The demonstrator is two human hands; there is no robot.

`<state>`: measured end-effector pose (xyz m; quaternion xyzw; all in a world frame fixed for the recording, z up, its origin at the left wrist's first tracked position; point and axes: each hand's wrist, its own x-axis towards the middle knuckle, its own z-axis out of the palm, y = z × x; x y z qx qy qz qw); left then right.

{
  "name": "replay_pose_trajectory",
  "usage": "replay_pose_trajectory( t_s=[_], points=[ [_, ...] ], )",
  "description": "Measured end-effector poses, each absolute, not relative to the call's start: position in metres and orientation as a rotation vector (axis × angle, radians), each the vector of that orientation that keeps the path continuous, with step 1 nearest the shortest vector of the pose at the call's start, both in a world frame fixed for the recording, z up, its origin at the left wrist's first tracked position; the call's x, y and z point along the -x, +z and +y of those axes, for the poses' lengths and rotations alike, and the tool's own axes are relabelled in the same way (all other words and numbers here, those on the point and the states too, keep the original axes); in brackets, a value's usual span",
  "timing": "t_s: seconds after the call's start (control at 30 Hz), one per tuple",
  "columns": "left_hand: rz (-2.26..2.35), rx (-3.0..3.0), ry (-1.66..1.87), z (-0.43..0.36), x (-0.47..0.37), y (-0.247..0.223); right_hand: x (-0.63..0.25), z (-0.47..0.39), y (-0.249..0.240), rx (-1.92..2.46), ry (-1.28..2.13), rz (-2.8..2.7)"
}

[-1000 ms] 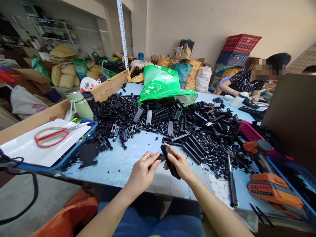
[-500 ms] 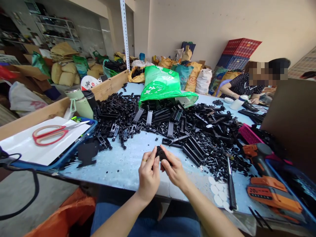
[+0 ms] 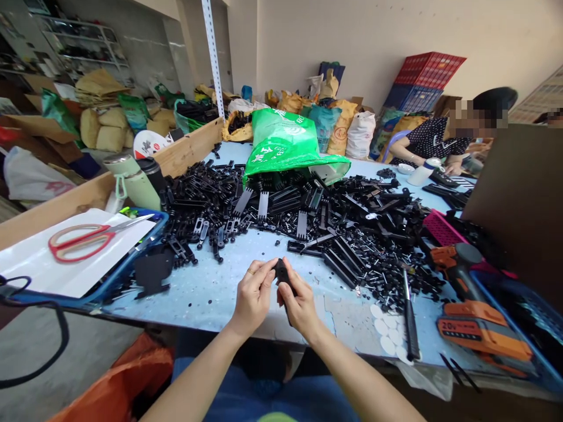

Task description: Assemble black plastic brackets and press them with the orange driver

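Both hands meet over the front of the blue table, around a small black plastic part (image 3: 282, 272). My right hand (image 3: 299, 299) is closed on it, thumb along its near face, and its lower end shows beneath the palm. With thumb and fingertips, my left hand (image 3: 255, 293) pinches the part's upper left end. Fingers cover much of the part, so its full shape is hidden. Beyond the hands lies a wide heap of black plastic pieces (image 3: 281, 202), with small metal pins (image 3: 387, 258) scattered through its right side.
At right are a hammer (image 3: 411, 322), an orange cordless drill (image 3: 484, 328) and white discs (image 3: 387, 328). Red-handled scissors (image 3: 81, 243) lie on white paper over a blue tray (image 3: 99, 290). A green bag (image 3: 285, 143) rests behind the heap. Another person (image 3: 433, 143) sits at far right.
The black part has turned more upright, its lower end now showing under my right hand. Both hands have shifted slightly left in view, and the camera view has moved a little.
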<state>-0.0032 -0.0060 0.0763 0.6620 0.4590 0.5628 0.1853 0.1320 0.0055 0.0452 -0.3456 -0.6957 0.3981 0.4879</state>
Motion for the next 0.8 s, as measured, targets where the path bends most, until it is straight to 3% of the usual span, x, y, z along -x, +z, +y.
replay_pose_trajectory(
  t_s=[0.23, 0.37, 0.5, 0.8],
  points=[
    [1.255, -1.747, 1.428, -0.001, 0.009, 0.082, -0.127, 0.008, 0.040, 0.860, 1.053, -1.613],
    [1.072, -1.151, 1.189, -0.007, 0.015, 0.082, -0.143, 0.020, 0.038, 0.884, 1.098, -1.595],
    [0.884, -0.796, 0.906, -0.015, 0.020, 0.082, -0.162, 0.026, 0.040, 0.859, 1.015, -1.706],
    [0.966, -0.851, 0.642, -0.031, 0.039, 0.074, -0.207, 0.024, 0.062, 0.736, 0.510, -2.475]
  ],
)
